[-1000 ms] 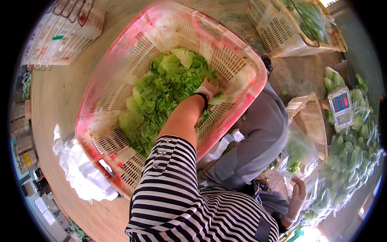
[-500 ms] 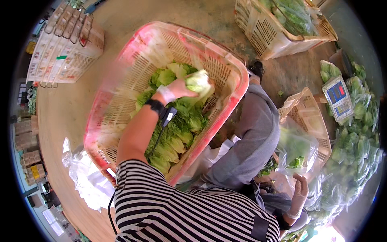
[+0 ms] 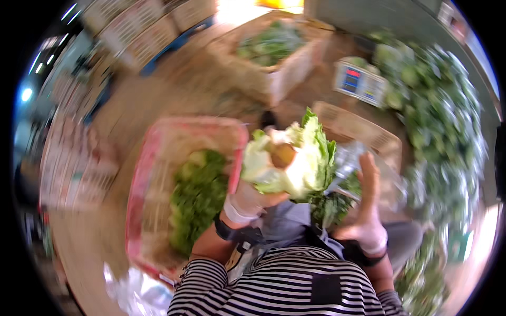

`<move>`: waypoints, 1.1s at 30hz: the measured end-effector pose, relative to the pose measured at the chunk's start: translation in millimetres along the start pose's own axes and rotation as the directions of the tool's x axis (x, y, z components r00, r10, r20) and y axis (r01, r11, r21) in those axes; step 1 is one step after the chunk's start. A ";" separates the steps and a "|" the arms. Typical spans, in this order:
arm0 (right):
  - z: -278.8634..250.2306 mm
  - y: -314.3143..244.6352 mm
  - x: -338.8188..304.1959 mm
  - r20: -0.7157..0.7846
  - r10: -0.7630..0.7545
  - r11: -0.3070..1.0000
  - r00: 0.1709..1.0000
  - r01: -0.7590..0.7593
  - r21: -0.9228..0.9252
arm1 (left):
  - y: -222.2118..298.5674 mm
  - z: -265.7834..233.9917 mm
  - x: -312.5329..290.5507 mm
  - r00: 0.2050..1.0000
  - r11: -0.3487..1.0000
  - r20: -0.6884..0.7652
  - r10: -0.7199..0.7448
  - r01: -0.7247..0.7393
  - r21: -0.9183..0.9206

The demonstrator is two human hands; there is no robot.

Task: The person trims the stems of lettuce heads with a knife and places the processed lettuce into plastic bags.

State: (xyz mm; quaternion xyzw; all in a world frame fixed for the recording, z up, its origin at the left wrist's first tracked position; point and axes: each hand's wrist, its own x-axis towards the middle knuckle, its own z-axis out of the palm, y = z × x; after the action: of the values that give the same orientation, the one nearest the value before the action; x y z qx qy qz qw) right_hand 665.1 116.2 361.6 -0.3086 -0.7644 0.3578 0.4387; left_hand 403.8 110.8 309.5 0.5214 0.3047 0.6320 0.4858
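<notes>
The left hand (image 3: 252, 201) is curled under the near left side of a lettuce head (image 3: 312, 164), fingers closed around its base; held from below like this, the loose leaves probably stay bunched. A round, brownish patch, apparently the cut stem end, faces up, where it is easy to inspect. The right hand (image 3: 367, 213) stands apart to the right, fingers straight and thumb spread, with nothing visible in it, presumably leaving it free to steady the head. The red-rimmed crate (image 3: 135, 195) sits on the floor (image 3: 79, 237) at the left, within easy reach of the left hand, with more lettuce (image 3: 197, 203) inside. A smaller crate (image 3: 361, 126) and the scale (image 3: 361, 84) lie on the far right beside piled greens (image 3: 440, 126), seemingly kept close to the right hand's side.
</notes>
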 end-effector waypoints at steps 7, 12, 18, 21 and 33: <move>-95.9 -5.0 -129.8 -0.466 0.342 0.922 0.816 -0.197 0.332 | -6.4 240.3 30.3 0.695 0.808 0.661 -0.284 0.544 -0.225; -129.6 -14.8 -247.7 -0.512 0.493 0.697 0.704 0.032 0.716 | -33.1 347.8 21.7 0.301 0.854 0.900 -0.314 0.505 0.129; -123.3 -20.4 -350.0 -0.590 0.576 0.600 0.565 0.198 0.775 | -54.3 431.2 -25.4 0.056 0.707 0.897 -0.439 0.637 0.307; -112.3 -18.8 -375.7 -0.557 0.660 0.428 0.503 0.358 0.830 | -56.8 458.9 -30.0 0.005 0.726 0.863 -0.506 0.543 0.422; -94.7 -13.2 -439.9 -0.625 0.633 0.278 0.457 0.619 0.734 | -24.0 580.2 -3.3 -0.330 0.859 0.893 -0.306 -0.499 0.110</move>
State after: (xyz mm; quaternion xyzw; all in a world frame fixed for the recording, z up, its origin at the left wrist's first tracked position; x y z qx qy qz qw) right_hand 934.2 -210.6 208.5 -0.1144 -0.0181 0.5176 0.8477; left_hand 964.9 45.5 444.0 0.9334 -0.1252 -0.1228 0.3130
